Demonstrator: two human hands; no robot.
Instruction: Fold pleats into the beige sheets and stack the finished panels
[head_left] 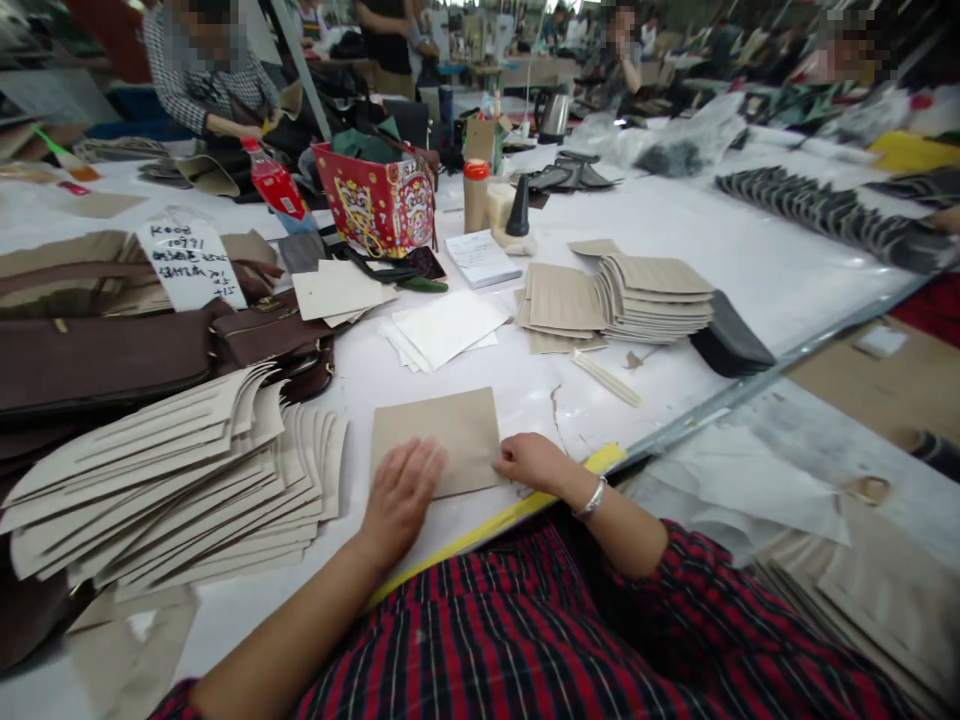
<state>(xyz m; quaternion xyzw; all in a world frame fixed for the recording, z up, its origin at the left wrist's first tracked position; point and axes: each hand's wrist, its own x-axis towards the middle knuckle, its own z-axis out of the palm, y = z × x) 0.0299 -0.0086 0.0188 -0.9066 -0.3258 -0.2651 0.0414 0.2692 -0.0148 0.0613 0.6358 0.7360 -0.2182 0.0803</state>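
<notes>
A beige rectangular panel (457,425), fabric or thin leather, lies flat at the table's near edge. My left hand (405,490) rests on its lower left part, fingers stretched out and slightly blurred. At the panel's right edge, my right hand (536,462) is closed, with thumb and forefinger pinching the edge. To the left, a fanned stack of beige pieces (202,480) reaches close to my left forearm. Beyond the panel are loose white sheets (450,328) and a stack of similar beige panels (652,290).
Brown leather bags (105,365) lie at left under a handwritten tag (191,262). Farther back stand a red patterned box (375,200), a red-labelled bottle (277,185) and a black cone (517,210). Yellow tape (480,530) lines the near edge. A co-worker (210,75) works across the table.
</notes>
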